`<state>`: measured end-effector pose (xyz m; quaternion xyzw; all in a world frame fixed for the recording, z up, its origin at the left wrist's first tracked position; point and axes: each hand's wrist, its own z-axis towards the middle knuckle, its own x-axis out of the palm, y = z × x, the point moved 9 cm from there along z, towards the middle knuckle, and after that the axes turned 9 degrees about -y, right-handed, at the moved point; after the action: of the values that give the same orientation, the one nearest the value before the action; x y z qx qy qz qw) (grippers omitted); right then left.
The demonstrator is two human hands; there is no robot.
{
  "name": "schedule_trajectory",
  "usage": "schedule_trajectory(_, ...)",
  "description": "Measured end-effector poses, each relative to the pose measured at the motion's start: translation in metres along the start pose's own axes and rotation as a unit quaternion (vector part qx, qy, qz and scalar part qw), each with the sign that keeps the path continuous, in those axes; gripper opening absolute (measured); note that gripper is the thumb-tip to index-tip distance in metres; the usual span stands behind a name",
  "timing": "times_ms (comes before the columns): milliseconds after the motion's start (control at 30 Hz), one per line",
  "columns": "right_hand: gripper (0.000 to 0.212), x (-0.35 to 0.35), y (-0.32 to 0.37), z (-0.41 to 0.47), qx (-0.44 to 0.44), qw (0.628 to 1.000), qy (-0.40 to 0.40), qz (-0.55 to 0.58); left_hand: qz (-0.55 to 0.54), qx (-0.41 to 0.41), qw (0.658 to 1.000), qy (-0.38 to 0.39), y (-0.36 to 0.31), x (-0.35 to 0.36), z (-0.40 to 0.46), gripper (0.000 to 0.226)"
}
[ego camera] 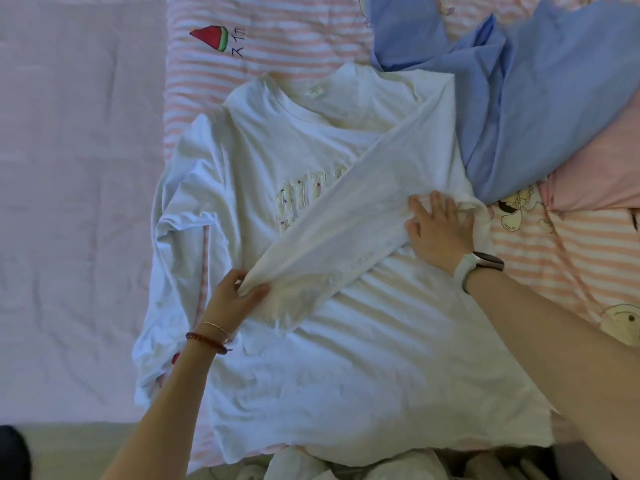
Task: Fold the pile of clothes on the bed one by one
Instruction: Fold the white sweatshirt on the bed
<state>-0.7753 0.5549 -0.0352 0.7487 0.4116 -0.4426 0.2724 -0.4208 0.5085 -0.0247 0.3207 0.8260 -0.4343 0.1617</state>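
A home bedroom — pink-striped cartoon quilt (277, 60), clothes (540, 98) on the bed (69, 202).

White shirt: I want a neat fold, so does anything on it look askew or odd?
The left sleeve lies bunched and wrinkled at the white shirt's edge, not flat. The right sleeve lies diagonally across the chest, left hand pinching its cuff, right hand flat on it.

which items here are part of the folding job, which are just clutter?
In the job: white shirt; its sleeve, pinched at the cuff by the left hand, pressed flat by the right hand; blue garment, waiting.

Lying about: striped bedding; watermelon print; pink sheet.
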Motion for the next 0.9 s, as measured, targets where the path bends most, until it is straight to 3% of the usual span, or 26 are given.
schedule_trajectory(100, 0.053, -0.012, 0.037, -0.019, -0.017, 0.996, -0.085, -0.031, 0.096, 0.011, 0.995, -0.030, 0.008, -0.008, -0.004, 0.029)
schedule_trajectory(200, 0.052, 0.001, 0.109, -0.063, -0.180, 0.975, -0.127, -0.011, 0.162, 0.049, 0.973, -0.158, 0.004, -0.036, -0.016, 0.032)
schedule_trajectory(300, 0.053, 0.048, 0.169, -0.111, -0.296, 0.955, -0.023, 0.002, 0.124, 0.103, 0.942, -0.294, 0.009, -0.070, -0.033, 0.036)
schedule_trajectory(367, 0.056, 0.077, 0.193, -0.137, -0.323, 0.946, 0.037, -0.017, 0.113, 0.081, 0.928, -0.345, 0.027, -0.090, -0.039, 0.055)
schedule_trajectory(500, 0.074, 0.081, 0.213, -0.147, -0.285, 0.955, 0.067, 0.052, -0.025, -0.163, 0.937, -0.307, 0.106, -0.112, -0.031, 0.080)
schedule_trajectory(600, 0.074, 0.064, 0.218, -0.137, -0.252, 0.961, 0.018, 0.111, -0.061, -0.252, 0.942, -0.214, 0.149, -0.115, -0.021, 0.087)
schedule_trajectory(700, 0.061, 0.060, 0.232, -0.135, -0.252, 0.956, 0.008, 0.148, -0.112, -0.222, 0.961, -0.117, 0.154, -0.111, -0.013, 0.054)
schedule_trajectory(767, 0.046, 0.052, 0.248, -0.139, -0.266, 0.945, -0.009, 0.188, -0.123, -0.180, 0.967, -0.130, 0.150, -0.128, -0.012, 0.036)
schedule_trajectory(900, 0.031, 0.032, 0.291, -0.156, -0.298, 0.919, -0.048, 0.255, -0.138, -0.118, 0.969, -0.170, 0.150, -0.169, -0.017, 0.027)
